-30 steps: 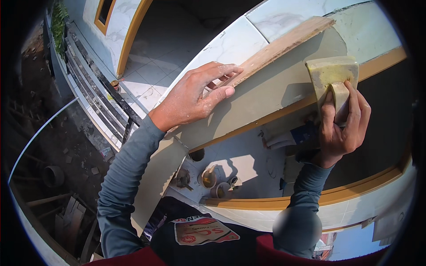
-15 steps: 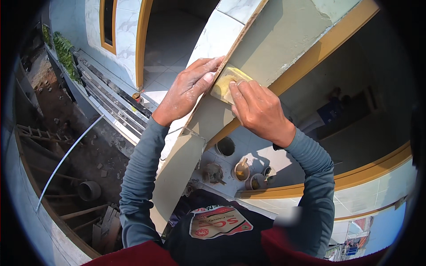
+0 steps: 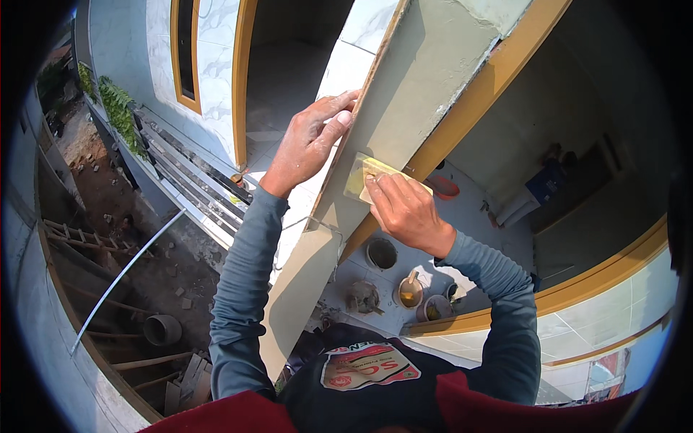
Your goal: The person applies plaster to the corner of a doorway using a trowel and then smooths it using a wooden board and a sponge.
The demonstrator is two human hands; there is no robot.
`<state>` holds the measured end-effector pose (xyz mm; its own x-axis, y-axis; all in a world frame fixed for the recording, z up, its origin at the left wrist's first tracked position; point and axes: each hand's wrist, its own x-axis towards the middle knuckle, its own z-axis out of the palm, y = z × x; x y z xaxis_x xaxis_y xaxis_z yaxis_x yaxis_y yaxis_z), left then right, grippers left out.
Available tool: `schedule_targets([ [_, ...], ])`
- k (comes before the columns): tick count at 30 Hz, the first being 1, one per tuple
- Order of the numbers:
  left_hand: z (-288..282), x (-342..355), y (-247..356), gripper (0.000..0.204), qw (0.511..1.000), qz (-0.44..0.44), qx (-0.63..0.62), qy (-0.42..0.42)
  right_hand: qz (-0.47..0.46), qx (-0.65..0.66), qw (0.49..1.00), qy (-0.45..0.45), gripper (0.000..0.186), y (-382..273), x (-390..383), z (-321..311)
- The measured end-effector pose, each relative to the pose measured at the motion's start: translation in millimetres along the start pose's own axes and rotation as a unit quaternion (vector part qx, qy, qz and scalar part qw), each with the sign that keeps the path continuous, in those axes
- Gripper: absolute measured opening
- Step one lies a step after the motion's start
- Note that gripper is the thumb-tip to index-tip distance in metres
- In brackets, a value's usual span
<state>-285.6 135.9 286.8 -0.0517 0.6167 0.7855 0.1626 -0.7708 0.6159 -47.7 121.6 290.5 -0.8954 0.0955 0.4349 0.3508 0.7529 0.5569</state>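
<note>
Sunlit floor tiles (image 3: 430,276) are showing among buckets (image 3: 381,252), below a grey plastered band (image 3: 426,72). Clasping a yellow float (image 3: 359,175), the right hand (image 3: 408,209) is holding it against the band's lower part, beside an orange frame (image 3: 498,79). The left hand (image 3: 307,144) is resting along a wooden strip (image 3: 388,45); whether it is gripping, I cannot tell. Tilted pressure could be gouging the band, and a slipping strip could be leaving its edge ragged.

This is a house-building site around me: grey plaster (image 3: 426,79), buckets (image 3: 382,245) on tiled floor (image 3: 411,254), ladder (image 3: 88,237) over dirt (image 3: 167,268).
</note>
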Motion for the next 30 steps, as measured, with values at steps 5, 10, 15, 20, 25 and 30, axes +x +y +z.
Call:
schedule_targets([
  [5, 5, 0, -4, 0.044, 0.999, -0.010, -0.051, 0.004, -0.082, -0.015, 0.996, -0.044, 0.014, -22, -4, 34],
  [10, 5, -6, -7, 0.045, 0.999, -0.013, -0.044, 0.007, -0.084, -0.013, 0.996, -0.028, 0.012, -25, -1, 45],
  [15, 8, -8, -4, 0.051, 1.000, 0.005, 0.002, 0.010, -0.071, -0.020, 0.997, -0.021, 0.012, -11, 15, 23],
  [20, 6, -8, 2, 0.060, 1.000, 0.000, -0.011, 0.003, -0.046, -0.035, 0.998, -0.005, 0.020, 11, 33, 0],
  [25, 9, -8, 7, 0.061, 1.000, -0.003, 0.002, -0.001, 0.013, -0.068, 0.996, 0.054, 0.038, 49, 72, -57],
  [30, 9, -9, 2, 0.062, 0.999, 0.020, 0.036, 0.004, 0.014, -0.152, 0.980, 0.125, 0.035, 82, 105, -98],
])
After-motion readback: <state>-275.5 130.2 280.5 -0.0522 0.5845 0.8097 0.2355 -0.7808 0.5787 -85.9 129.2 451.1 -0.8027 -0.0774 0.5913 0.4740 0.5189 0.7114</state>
